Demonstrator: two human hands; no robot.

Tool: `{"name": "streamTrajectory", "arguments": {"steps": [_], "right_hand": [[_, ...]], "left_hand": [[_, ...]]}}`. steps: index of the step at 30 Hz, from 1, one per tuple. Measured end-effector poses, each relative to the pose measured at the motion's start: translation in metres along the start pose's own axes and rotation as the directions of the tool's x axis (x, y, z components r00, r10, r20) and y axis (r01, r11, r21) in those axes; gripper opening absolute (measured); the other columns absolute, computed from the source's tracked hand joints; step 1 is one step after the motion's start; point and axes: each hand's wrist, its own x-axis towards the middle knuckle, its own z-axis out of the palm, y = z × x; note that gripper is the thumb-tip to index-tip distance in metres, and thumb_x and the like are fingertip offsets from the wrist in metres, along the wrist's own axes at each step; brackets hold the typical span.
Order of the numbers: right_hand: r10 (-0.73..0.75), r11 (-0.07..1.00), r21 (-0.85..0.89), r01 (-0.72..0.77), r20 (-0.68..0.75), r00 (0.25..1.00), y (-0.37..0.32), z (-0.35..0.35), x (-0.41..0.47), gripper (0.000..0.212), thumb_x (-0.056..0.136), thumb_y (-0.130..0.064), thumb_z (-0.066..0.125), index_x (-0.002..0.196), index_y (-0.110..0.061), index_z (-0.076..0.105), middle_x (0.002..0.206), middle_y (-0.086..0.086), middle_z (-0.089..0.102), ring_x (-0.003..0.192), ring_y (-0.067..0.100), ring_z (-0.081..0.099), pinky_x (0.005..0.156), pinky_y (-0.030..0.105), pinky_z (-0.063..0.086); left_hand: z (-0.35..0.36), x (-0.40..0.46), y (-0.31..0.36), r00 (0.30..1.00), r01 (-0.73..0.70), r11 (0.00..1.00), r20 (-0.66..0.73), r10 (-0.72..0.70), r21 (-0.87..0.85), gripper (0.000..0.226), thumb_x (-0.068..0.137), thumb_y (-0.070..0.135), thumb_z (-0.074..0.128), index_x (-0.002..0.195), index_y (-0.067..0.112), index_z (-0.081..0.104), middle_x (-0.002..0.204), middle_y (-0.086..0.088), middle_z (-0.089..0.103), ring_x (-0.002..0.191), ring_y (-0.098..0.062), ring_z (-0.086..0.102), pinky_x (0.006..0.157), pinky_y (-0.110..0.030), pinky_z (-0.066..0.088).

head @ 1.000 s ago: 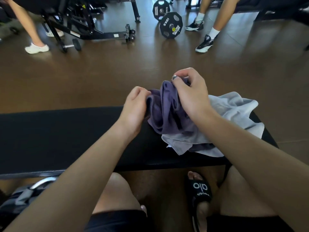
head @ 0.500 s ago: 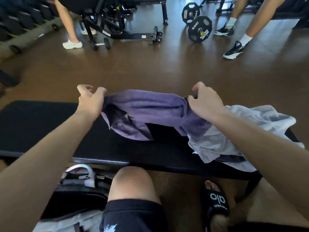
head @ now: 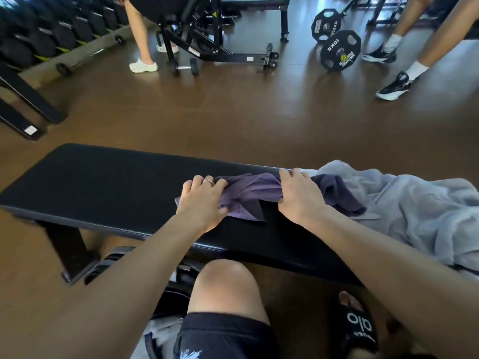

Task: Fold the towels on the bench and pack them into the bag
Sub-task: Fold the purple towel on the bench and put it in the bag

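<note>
"10KG" on the weight plate [head: 340,50], upper right of frame; "alo" on the black slide sandal [head: 359,326], lower right.

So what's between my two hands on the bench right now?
In the head view, a bunched stretch of the purple towel spans from the left hand to the right hand.

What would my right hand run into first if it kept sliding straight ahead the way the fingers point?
Probably nothing on the bench: the right hand, gripping the purple towel, points toward the bench's far edge, with bare floor beyond. Depth is hard to judge.
</note>
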Motion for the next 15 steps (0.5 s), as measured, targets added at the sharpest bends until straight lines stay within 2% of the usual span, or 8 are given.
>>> {"name": "streamTrajectory", "arguments": {"steps": [4,6,8,10,12,15], "right_hand": [[0.020,0.993,-0.121,-0.016,0.037,0.999,0.003,-0.004,0.007,0.044,0.085,-0.027,0.061,0.126,-0.015,0.049,0.127,0.013,0.051,0.121,0.033,0.043,0.095,0.040,0.041],[0.031,0.998,-0.057,-0.028,0.054,0.998,0.002,-0.007,0.010,0.032,0.086,-0.024,0.060,0.115,-0.015,0.053,0.120,0.010,0.057,0.116,0.031,0.050,0.088,0.038,0.042],[0.015,0.999,0.043,-0.018,0.078,0.997,0.000,-0.011,0.013,0.013,0.083,-0.015,0.059,0.093,-0.017,0.051,0.103,0.006,0.061,0.104,0.030,0.058,0.073,0.034,0.041],[-0.026,0.987,0.159,0.010,0.098,0.995,-0.003,-0.017,0.016,0.013,0.078,-0.008,0.055,0.077,-0.019,0.048,0.084,0.001,0.060,0.087,0.030,0.061,0.063,0.031,0.038],[-0.071,0.958,0.285,0.042,0.093,0.993,-0.009,-0.025,0.018,0.014,0.074,-0.008,0.055,0.073,-0.021,0.052,0.079,0.000,0.061,0.079,0.029,0.061,0.057,0.032,0.041],[-0.154,0.919,0.379,0.113,0.082,0.985,-0.015,-0.045,0.029,0.017,0.077,-0.010,0.062,0.088,-0.022,0.067,0.084,-0.003,0.064,0.085,0.027,0.061,0.072,0.035,0.052]], "left_hand": [[-0.001,-0.002,0.001,0.995,-0.101,0.981,0.007,0.101,0.168,0.037,0.099,0.040,0.044,0.132,0.023,0.046,0.134,-0.006,0.057,0.124,-0.029,0.046,0.101,-0.040,0.034],[-0.003,-0.002,-0.005,0.990,-0.131,0.969,-0.019,0.138,0.209,0.038,0.100,0.039,0.043,0.131,0.020,0.047,0.130,-0.006,0.061,0.120,-0.028,0.051,0.099,-0.038,0.037],[-0.010,-0.001,-0.014,0.991,-0.114,0.974,-0.042,0.124,0.193,0.040,0.100,0.037,0.043,0.135,0.017,0.043,0.121,-0.006,0.066,0.112,-0.027,0.058,0.092,-0.037,0.043],[-0.023,0.002,-0.027,0.997,-0.030,0.989,-0.059,0.039,0.142,0.038,0.100,0.029,0.045,0.135,0.015,0.038,0.107,-0.007,0.069,0.095,-0.029,0.063,0.076,-0.037,0.044],[-0.039,0.009,-0.045,0.993,0.088,0.993,-0.091,-0.082,0.074,0.030,0.099,0.022,0.045,0.126,0.014,0.036,0.097,-0.009,0.067,0.081,-0.033,0.060,0.065,-0.036,0.039],[-0.061,0.020,-0.080,0.960,0.235,0.964,-0.128,-0.251,-0.128,0.017,0.097,0.021,0.046,0.104,0.013,0.032,0.084,-0.012,0.058,0.072,-0.035,0.052,0.063,-0.038,0.040]]}}
